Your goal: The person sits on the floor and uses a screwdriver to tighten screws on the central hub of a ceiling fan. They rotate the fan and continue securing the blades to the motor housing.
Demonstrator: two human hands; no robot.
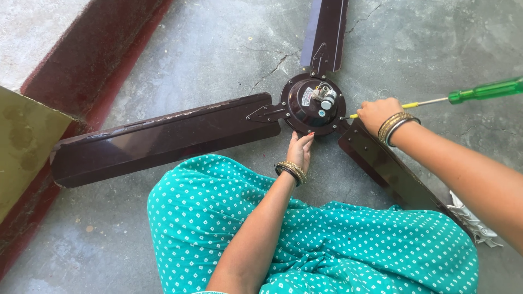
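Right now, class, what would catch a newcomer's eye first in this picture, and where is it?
First, the dark brown ceiling fan lying on the cracked grey concrete floor, its three blades spread from the round motor hub at centre. Next, the green-handled screwdriver at upper right, its tip at the hub under the right hand, while the left hand touches the hub's near edge. Teal dotted fabric fills the foreground.

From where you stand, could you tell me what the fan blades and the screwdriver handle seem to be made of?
Fan blades: probably painted sheet metal, glossy dark brown with reflections. Screwdriver handle: likely translucent green plastic, light passing through.
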